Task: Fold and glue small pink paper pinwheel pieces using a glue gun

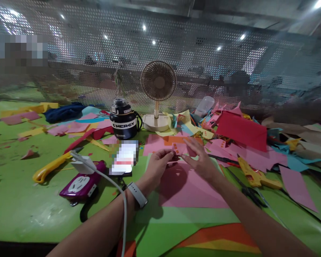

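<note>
My left hand [159, 164] is closed in a pinch on a small piece of pink paper [179, 148] with orange dots on it. Fingers apart, my right hand [200, 162] is open just to the right of that piece; whether a fingertip touches it I cannot tell. Beneath both hands lies a larger pink sheet [192, 192], shaded by them, on top of a light green sheet [187, 216]. An orange paper strip [168, 141] is just behind the fingers.
A fan [158, 80] and a dark flask [124, 123] stand behind. On the left are a phone [124, 157], a purple power socket [81, 182] with a white cable, and a yellow-handled cutter [50, 167]. A yellow glue gun [253, 175], black scissors [251, 194] and paper scraps lie right.
</note>
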{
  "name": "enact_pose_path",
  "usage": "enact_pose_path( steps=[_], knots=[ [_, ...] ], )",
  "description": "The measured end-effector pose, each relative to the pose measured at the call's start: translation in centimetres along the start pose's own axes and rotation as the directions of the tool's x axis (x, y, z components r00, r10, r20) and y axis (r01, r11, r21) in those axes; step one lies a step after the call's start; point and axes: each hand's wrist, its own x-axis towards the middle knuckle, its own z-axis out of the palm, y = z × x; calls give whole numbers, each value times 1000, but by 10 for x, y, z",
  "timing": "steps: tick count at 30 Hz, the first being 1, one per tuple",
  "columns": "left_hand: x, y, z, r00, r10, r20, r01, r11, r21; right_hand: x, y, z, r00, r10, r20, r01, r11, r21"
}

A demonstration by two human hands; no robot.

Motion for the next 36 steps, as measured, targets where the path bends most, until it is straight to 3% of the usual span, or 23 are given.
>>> enact_pose_path(
  steps=[4, 8, 14, 18, 21, 24, 29, 36],
  knots=[
    [-1, -1, 0, 999, 31, 44, -32, 999, 33, -1, -3, -1, 997, 70, -25, -69, 996, 56],
    [-1, -3, 0, 992, 80, 96, -88, 993, 82, 3, -7, -9, 996, 35, -87, -33, 999, 18],
    [-3, -6, 2, 980, 90, 176, -115, 984, 137, 8, -7, -23, 984, 144, 106, -164, 965, 206],
    [-3, -8, 1, 978, 80, 194, -111, 981, 157, 8, -9, -27, 985, 154, 83, -171, 951, 259],
    [-3, -8, 1, 978, 76, 195, -109, 980, 164, 8, -9, -31, 974, 167, 156, -203, 947, 250],
    [-4, -7, 1, 975, 62, 212, -95, 983, 154, 9, -7, -34, 974, 138, 181, -177, 958, 224],
    [-5, -8, 2, 968, -5, 251, -20, 995, 94, 10, -5, -34, 991, 90, 101, -113, 962, 249],
    [-4, -9, 3, 969, -56, 240, 32, 994, 100, 7, -11, -33, 989, 91, 115, -116, 965, 235]
  ],
)
